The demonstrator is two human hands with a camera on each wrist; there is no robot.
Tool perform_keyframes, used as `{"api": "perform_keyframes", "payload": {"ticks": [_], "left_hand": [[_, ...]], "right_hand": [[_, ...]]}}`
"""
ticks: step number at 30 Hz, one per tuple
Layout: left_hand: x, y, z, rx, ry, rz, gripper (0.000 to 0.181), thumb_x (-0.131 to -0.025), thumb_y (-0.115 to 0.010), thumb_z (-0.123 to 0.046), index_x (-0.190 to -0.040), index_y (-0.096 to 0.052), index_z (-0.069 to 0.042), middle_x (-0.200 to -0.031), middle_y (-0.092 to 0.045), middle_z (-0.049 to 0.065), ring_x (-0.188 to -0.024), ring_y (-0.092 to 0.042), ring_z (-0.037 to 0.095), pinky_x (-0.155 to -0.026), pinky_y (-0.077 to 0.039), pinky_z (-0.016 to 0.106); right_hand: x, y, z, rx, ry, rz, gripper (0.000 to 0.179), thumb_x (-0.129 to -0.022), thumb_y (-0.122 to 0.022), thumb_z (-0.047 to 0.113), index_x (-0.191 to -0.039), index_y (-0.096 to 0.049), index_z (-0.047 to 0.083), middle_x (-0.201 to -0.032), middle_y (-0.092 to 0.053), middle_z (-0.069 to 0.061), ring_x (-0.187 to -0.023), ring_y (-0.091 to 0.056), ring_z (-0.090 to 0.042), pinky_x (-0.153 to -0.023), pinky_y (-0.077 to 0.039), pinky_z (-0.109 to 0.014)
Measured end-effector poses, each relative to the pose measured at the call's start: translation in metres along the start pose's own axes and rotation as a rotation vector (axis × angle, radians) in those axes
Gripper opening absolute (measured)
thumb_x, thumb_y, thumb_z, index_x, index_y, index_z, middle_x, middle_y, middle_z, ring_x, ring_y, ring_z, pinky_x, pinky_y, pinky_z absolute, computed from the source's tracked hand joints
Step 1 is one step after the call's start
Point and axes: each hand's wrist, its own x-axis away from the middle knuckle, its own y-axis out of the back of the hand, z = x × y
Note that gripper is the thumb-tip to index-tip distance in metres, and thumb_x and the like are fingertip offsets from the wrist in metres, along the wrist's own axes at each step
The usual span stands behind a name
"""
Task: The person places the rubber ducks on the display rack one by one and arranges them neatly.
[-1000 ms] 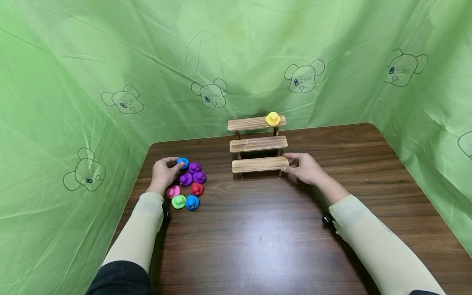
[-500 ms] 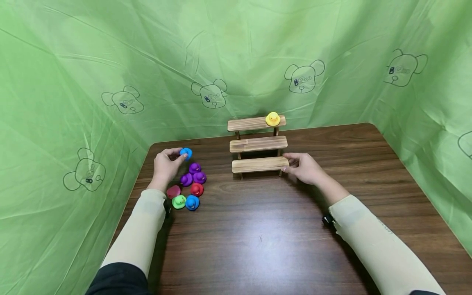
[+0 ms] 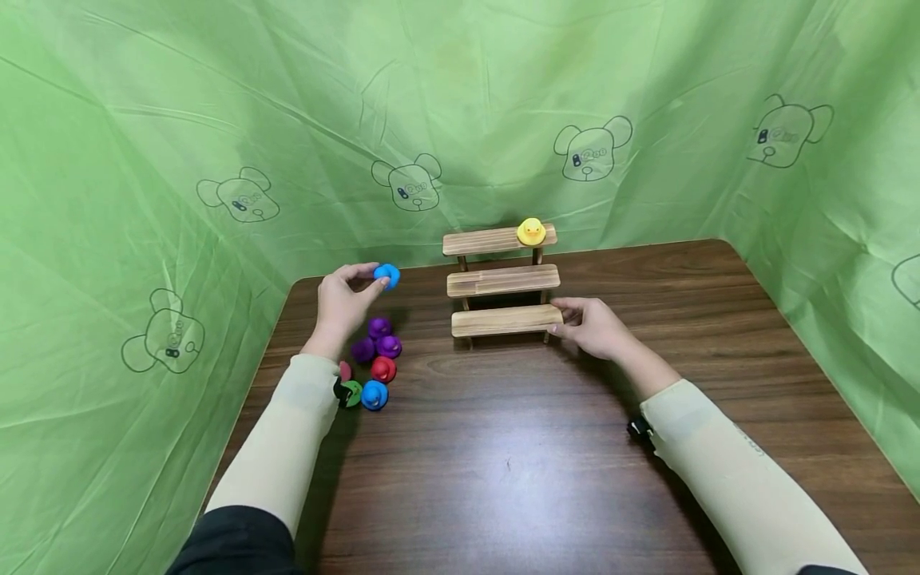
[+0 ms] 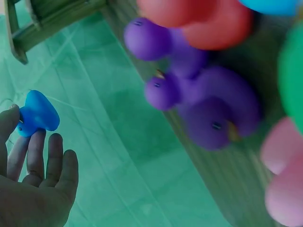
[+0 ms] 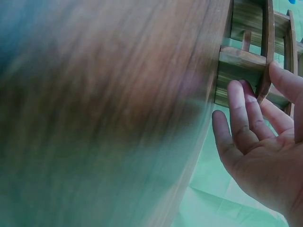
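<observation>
My left hand pinches a blue rubber duck between thumb and fingers, raised above the table's far left part. In the left wrist view the same blue duck is tipped on its side at the fingertips. A three-tier wooden shelf stands near the back edge. My right hand grips the right end of its lowest tier, thumb at the front; the right wrist view shows the thumb on the shelf. At the right of the top tier sits a yellow duck.
Several purple ducks, a red duck and another blue duck lie on the wooden table. My left sleeve partly covers a green duck and a pink duck. Green cloth hangs behind.
My left hand has lifted the blue duck from the group and carried it away from me and to the right. My right hand has stayed on the shelf.
</observation>
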Motion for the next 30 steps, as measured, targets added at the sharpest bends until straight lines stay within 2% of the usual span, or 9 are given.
{"api": "perform_keyframes", "payload": {"ticks": [9, 16, 24, 30], "left_hand": [[-0.007, -0.012, -0.020, 0.060, 0.008, 0.007, 0.036, -0.090, -0.086, -0.029, -0.121, -0.079, -0.012, -0.110, -0.074, 0.006, -0.101, -0.073, 0.020, -0.087, -0.060, 0.027], [-0.011, -0.022, -0.031, 0.059, -0.036, -0.016, 0.034, -0.092, -0.085, -0.025, -0.122, -0.079, -0.011, -0.106, -0.073, 0.007, -0.095, -0.070, 0.017, -0.083, -0.058, 0.024], [-0.015, -0.033, -0.048, 0.100, -0.059, -0.029, 0.035, -0.092, -0.085, -0.025, -0.122, -0.078, -0.009, -0.106, -0.072, 0.007, -0.097, -0.069, 0.018, -0.086, -0.059, 0.026], [-0.020, -0.045, -0.063, 0.156, -0.054, -0.015, 0.036, -0.090, -0.086, -0.024, -0.121, -0.078, -0.008, -0.109, -0.071, 0.007, -0.102, -0.069, 0.019, -0.096, -0.058, 0.033]], "right_hand": [[-0.001, 0.000, 0.000, 0.000, -0.004, -0.001, 0.057, -0.095, -0.081, 0.020, -0.144, -0.061, 0.001, -0.110, -0.073, -0.015, -0.093, -0.069, -0.024, -0.079, -0.058, -0.034], [0.000, 0.000, 0.000, -0.004, -0.004, -0.002, 0.056, -0.094, -0.081, 0.019, -0.143, -0.062, 0.001, -0.110, -0.072, -0.015, -0.093, -0.068, -0.025, -0.080, -0.058, -0.035], [-0.001, 0.000, -0.001, 0.001, -0.001, -0.005, 0.056, -0.094, -0.081, 0.019, -0.143, -0.062, 0.001, -0.110, -0.072, -0.016, -0.094, -0.068, -0.025, -0.081, -0.057, -0.035], [0.000, 0.000, 0.000, -0.002, -0.004, -0.002, 0.056, -0.094, -0.082, 0.019, -0.143, -0.062, 0.001, -0.110, -0.072, -0.015, -0.094, -0.069, -0.026, -0.082, -0.057, -0.036]]}}
